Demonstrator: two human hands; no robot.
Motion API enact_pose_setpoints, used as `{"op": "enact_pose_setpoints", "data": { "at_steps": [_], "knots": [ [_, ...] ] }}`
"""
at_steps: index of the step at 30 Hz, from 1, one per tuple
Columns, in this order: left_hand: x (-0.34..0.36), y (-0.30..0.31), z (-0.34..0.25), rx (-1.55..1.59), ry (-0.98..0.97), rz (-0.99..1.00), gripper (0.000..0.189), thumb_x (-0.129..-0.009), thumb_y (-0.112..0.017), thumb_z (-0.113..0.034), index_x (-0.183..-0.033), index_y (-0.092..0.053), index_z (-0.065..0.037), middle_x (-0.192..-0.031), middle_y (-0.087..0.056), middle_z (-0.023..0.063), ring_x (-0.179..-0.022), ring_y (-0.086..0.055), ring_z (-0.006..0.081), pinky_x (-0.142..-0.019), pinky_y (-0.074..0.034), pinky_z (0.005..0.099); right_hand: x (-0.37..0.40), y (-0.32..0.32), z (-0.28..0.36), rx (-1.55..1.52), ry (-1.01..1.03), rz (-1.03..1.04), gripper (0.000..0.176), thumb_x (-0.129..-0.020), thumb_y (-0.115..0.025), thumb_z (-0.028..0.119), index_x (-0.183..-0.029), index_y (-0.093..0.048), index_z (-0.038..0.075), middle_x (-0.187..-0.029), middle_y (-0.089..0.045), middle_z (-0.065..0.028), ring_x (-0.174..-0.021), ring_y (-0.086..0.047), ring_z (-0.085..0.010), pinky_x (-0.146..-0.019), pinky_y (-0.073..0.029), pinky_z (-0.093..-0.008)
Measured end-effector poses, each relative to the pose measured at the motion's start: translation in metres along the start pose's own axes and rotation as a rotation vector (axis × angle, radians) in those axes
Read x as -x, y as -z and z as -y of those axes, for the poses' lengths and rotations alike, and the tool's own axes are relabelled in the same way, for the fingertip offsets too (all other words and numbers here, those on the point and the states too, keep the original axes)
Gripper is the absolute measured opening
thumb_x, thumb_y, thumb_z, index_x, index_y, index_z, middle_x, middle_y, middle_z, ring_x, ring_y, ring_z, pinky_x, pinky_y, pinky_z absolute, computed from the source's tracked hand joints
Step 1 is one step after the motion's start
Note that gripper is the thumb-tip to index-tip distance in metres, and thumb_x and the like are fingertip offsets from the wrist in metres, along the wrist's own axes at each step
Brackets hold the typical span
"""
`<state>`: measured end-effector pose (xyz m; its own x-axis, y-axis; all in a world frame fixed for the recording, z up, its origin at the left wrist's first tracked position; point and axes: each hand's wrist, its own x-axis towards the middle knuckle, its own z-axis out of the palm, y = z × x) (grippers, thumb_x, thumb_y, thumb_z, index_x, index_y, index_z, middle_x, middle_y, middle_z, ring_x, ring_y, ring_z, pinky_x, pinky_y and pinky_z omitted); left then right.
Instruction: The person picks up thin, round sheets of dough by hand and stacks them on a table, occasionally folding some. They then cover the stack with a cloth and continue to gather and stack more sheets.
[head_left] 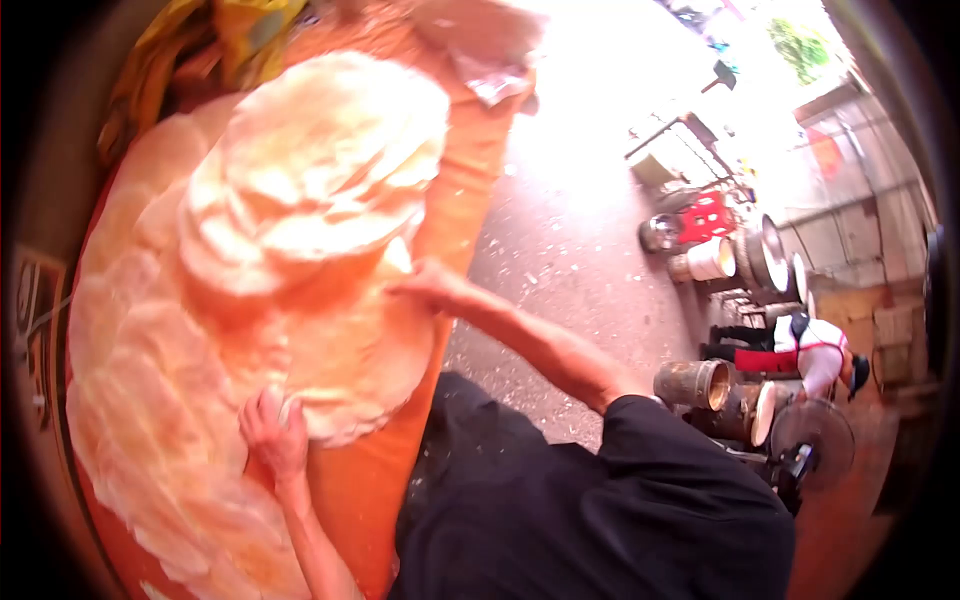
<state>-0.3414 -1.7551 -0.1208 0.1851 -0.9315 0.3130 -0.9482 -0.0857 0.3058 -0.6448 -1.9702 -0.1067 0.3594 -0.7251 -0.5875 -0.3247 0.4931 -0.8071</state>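
Note:
A big heap of thin, pale round sheets (310,170) lies on an orange cloth (470,170), with more sheets overlapping in rows along the left (140,380). My left hand (273,438) curls its fingers around the near edge of a stack of sheets (350,370). My right hand (428,287) grips the same stack at its far edge, the arm stretched across from my black-clothed body. The stack sits between my two hands, partly under the upper heap.
Grey concrete floor (570,230) runs to the right of the cloth. Another person in white and red (810,350) crouches at the right among metal pots (692,382), a fan (812,435), a white bucket (712,258) and a red crate (705,215). Yellow cloth (235,30) lies at the top left.

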Motion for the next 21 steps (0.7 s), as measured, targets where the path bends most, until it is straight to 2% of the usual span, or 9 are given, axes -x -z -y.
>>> {"op": "enact_pose_setpoints", "data": {
  "at_steps": [1, 4, 6, 7, 9, 13, 15, 18, 21],
  "knots": [
    [0.0, 0.001, 0.0, -0.001, 0.026, 0.008, 0.046, -0.076, -0.075, -0.023, -0.114, -0.06, -0.001, -0.109, -0.058, 0.0173, -0.103, -0.053, 0.0384, -0.093, -0.043, 0.0492, -0.003, -0.01, -0.011, -0.078, 0.133, 0.007, 0.033, -0.078, -0.077, 0.035, -0.082, -0.07, 0.004, -0.06, -0.058, 0.0006, -0.047, -0.049, -0.0079, -0.042, -0.039, -0.026],
    [0.0, -0.003, 0.008, 0.053, 0.083, 0.034, 0.048, -0.08, -0.073, -0.026, -0.116, -0.06, 0.001, -0.111, -0.058, 0.0186, -0.104, -0.053, 0.0389, -0.093, -0.044, 0.0478, 0.028, -0.038, 0.03, 0.019, 0.14, -0.114, 0.025, -0.078, -0.077, 0.026, -0.086, -0.069, 0.003, -0.071, -0.065, -0.0018, -0.061, -0.06, -0.0078, -0.05, -0.044, -0.027],
    [0.002, -0.006, 0.014, 0.046, 0.06, -0.021, 0.049, -0.082, -0.072, -0.029, -0.119, -0.059, 0.001, -0.113, -0.057, 0.019, -0.105, -0.054, 0.039, -0.093, -0.044, 0.0479, 0.085, -0.045, 0.084, -0.097, 0.197, -0.008, 0.024, -0.082, -0.076, 0.023, -0.085, -0.064, 0.002, -0.072, -0.06, 0.0014, -0.067, -0.056, -0.0048, -0.054, -0.045, -0.0263],
    [0.001, -0.007, 0.014, 0.046, 0.045, -0.052, 0.049, -0.083, -0.071, -0.03, -0.12, -0.059, 0.001, -0.114, -0.057, 0.0192, -0.105, -0.054, 0.039, -0.092, -0.044, 0.0479, 0.099, -0.046, 0.092, -0.032, 0.386, 0.064, 0.022, -0.083, -0.075, 0.02, -0.086, -0.064, 0.002, -0.073, -0.058, 0.0036, -0.071, -0.054, -0.0036, -0.058, -0.045, -0.0257],
    [-0.001, -0.005, 0.014, 0.005, 0.031, -0.057, 0.046, -0.089, -0.065, -0.029, -0.122, -0.058, 0.001, -0.115, -0.057, 0.0188, -0.106, -0.054, 0.0397, -0.093, -0.044, 0.0482, 0.118, -0.04, 0.099, 0.118, 0.416, -0.073, 0.019, -0.085, -0.075, 0.018, -0.09, -0.066, 0.001, -0.078, -0.062, 0.0035, -0.076, -0.056, -0.0029, -0.063, -0.046, -0.0246],
    [0.004, -0.012, 0.028, -0.082, 0.016, -0.012, 0.029, -0.09, -0.059, -0.017, -0.113, -0.06, 0.001, -0.108, -0.058, 0.0175, -0.1, -0.055, 0.0388, -0.09, -0.045, 0.0482, 0.162, 0.018, 0.144, -0.271, 0.362, 0.054, 0.017, -0.086, -0.072, 0.008, -0.101, -0.07, 0.001, -0.094, -0.071, -0.0038, -0.086, -0.066, -0.01, -0.076, -0.054, -0.0274],
    [0.003, -0.018, 0.035, -0.103, -0.029, -0.005, 0.024, -0.089, -0.057, -0.012, -0.109, -0.061, 0.002, -0.104, -0.058, 0.0172, -0.098, -0.055, 0.0378, -0.088, -0.045, 0.0483, 0.176, 0.032, 0.164, -0.302, 0.434, 0.039, 0.024, -0.082, -0.076, 0.017, -0.096, -0.068, 0.0, -0.082, -0.067, -0.0041, -0.075, -0.066, -0.012, -0.068, -0.054, -0.027],
    [-0.009, -0.015, 0.052, -0.054, -0.087, -0.019, 0.016, -0.087, -0.057, -0.007, -0.1, -0.062, 0.002, -0.087, -0.057, 0.0181, -0.086, -0.057, 0.0378, -0.076, -0.047, 0.0479, 0.16, 0.047, 0.193, -0.131, 0.486, 0.012, 0.036, -0.079, -0.078, 0.022, -0.103, -0.066, -0.001, -0.088, -0.069, -0.0095, -0.078, -0.067, -0.0164, -0.072, -0.055, -0.0308],
    [-0.018, 0.008, 0.06, -0.071, -0.144, -0.052, 0.015, -0.087, -0.058, -0.006, -0.099, -0.062, 0.002, -0.081, -0.056, 0.0182, -0.08, -0.057, 0.0381, -0.07, -0.048, 0.0473, 0.125, 0.034, 0.237, -0.148, 0.688, -0.008, 0.021, -0.071, -0.073, 0.017, -0.081, -0.065, 0.001, -0.07, -0.062, -0.0057, -0.056, -0.057, -0.0124, -0.045, -0.042, -0.0295]
  ]
}}
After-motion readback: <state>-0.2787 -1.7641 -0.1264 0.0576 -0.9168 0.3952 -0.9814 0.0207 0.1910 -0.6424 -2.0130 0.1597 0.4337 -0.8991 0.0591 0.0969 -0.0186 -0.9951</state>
